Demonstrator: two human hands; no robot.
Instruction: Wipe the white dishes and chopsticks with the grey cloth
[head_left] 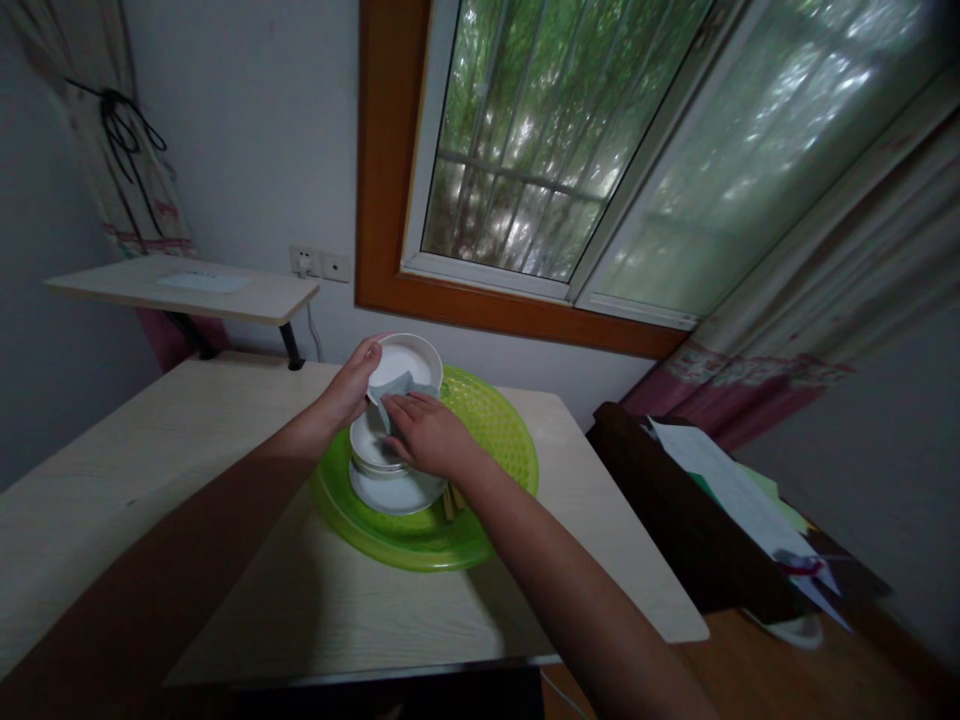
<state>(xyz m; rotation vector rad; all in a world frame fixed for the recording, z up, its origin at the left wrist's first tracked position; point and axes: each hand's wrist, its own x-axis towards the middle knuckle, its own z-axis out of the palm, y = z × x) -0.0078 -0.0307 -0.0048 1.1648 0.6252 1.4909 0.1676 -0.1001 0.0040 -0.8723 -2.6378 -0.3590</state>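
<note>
My left hand (pixel 358 385) grips the left rim of a white dish (pixel 409 358), which is held tilted above the other dishes. A grey-blue cloth (pixel 397 388) is pressed against the inside of this dish by my right hand (pixel 424 430), its fingers closed on the cloth. Below are stacked white bowls (pixel 371 445) and a white plate (pixel 397 493). They rest in a round green basket tray (pixel 510 430). Wooden chopsticks (pixel 451 503) lie beside the plate, partly hidden by my right forearm.
The tray stands on a pale wooden table (pixel 247 430). A small raised shelf (pixel 187 290) is at the back left. To the right, papers (pixel 720 470) lie on a dark piece of furniture (pixel 675 520). A window (pixel 555 150) fills the wall behind.
</note>
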